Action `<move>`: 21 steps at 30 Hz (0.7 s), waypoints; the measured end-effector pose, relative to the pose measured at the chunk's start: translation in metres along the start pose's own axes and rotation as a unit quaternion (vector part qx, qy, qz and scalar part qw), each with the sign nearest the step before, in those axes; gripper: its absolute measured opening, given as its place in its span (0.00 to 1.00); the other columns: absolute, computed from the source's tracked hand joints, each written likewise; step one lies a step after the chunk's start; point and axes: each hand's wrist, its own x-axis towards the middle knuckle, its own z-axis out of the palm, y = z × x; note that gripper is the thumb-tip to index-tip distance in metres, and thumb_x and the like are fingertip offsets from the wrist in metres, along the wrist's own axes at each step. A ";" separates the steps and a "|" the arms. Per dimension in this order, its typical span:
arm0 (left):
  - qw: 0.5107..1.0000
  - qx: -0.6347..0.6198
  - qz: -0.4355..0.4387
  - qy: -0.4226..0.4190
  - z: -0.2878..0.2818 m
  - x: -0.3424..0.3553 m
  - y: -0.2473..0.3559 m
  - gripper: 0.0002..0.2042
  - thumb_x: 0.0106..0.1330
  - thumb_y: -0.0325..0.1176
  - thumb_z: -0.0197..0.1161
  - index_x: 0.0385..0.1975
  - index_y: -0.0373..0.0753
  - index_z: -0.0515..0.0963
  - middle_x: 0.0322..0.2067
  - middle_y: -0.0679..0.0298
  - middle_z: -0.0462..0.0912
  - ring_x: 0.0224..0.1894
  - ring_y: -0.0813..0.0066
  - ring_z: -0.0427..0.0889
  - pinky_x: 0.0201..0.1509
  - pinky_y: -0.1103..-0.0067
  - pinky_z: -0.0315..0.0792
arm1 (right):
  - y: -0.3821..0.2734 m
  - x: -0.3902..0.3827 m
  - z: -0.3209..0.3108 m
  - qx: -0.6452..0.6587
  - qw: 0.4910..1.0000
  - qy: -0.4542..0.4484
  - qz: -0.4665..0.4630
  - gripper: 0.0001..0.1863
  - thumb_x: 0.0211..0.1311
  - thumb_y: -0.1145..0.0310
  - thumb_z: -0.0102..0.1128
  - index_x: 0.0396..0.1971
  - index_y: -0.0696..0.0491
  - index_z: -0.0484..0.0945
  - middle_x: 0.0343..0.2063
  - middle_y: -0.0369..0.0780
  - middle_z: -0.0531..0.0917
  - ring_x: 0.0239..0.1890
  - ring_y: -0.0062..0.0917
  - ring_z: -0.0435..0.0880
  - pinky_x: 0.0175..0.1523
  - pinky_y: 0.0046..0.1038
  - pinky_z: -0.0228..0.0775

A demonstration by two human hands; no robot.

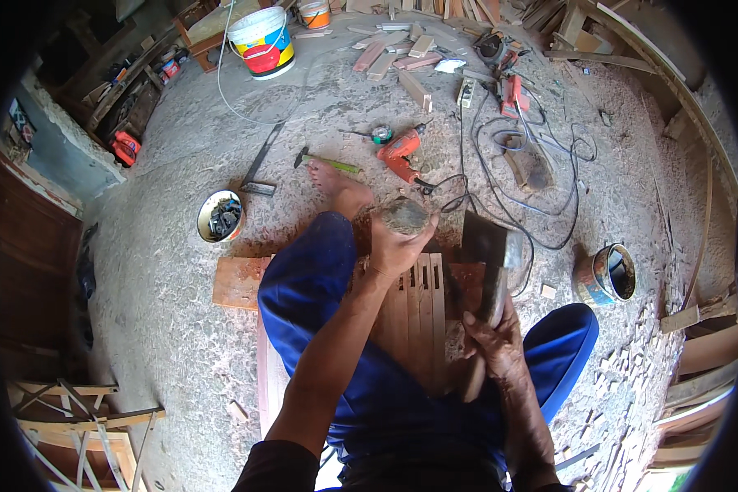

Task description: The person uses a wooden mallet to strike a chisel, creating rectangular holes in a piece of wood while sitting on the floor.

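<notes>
My left hand [398,246] is raised over the work, its fingers wrapped round a thick, round-ended grey-brown piece [407,215]; I cannot tell if it is a mallet head or a stone. My right hand [498,340], above my right thigh, grips a wide dark tool with a flat face [485,239] and a pale edge, pointing away from me. Between my legs lie several wooden strips [414,303] side by side, with dark slots cut near their far ends. A reddish-brown board [236,281] runs crosswise under them.
Ahead lie a green-handled hammer [332,164], a try square [258,187], an orange drill [400,156] and looping cables [500,189]. A small bucket of bits [221,216] stands left, a can [607,275] right. Farther off are a paint bucket [262,45] and wood offcuts [398,53].
</notes>
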 end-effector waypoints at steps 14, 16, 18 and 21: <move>0.983 0.143 0.106 -0.039 -0.006 0.008 0.049 0.14 0.52 0.20 0.73 0.39 0.32 0.80 0.35 0.62 0.86 0.37 0.76 0.84 0.45 0.76 0.78 | -0.082 0.034 0.028 -0.509 0.829 -0.077 -0.219 0.34 0.62 0.71 0.64 0.67 0.48 0.61 0.40 0.53 0.84 0.44 0.46 0.87 0.48 0.39 0.78; 0.992 0.101 0.059 -0.049 -0.007 0.007 0.041 0.14 0.53 0.20 0.72 0.39 0.31 0.80 0.36 0.62 0.86 0.38 0.76 0.84 0.44 0.76 0.78 | -0.101 0.031 0.034 -0.511 0.825 -0.067 -0.231 0.34 0.62 0.73 0.62 0.67 0.49 0.61 0.37 0.54 0.84 0.39 0.47 0.87 0.43 0.38 0.78; 0.997 0.056 -0.008 -0.047 -0.011 0.003 0.027 0.12 0.54 0.21 0.72 0.38 0.31 0.80 0.35 0.62 0.86 0.38 0.76 0.84 0.44 0.77 0.78 | -0.115 0.033 0.044 -0.487 0.827 -0.054 -0.274 0.33 0.63 0.74 0.61 0.67 0.50 0.61 0.35 0.54 0.83 0.36 0.47 0.87 0.40 0.38 0.79; 0.998 -0.008 -0.068 -0.005 -0.009 0.000 0.022 0.12 0.53 0.20 0.71 0.36 0.31 0.79 0.35 0.62 0.85 0.38 0.76 0.84 0.43 0.76 0.78 | -0.128 0.037 0.051 -0.542 0.794 -0.058 -0.270 0.39 0.57 0.77 0.64 0.68 0.52 0.58 0.32 0.53 0.84 0.31 0.46 0.87 0.37 0.41 0.79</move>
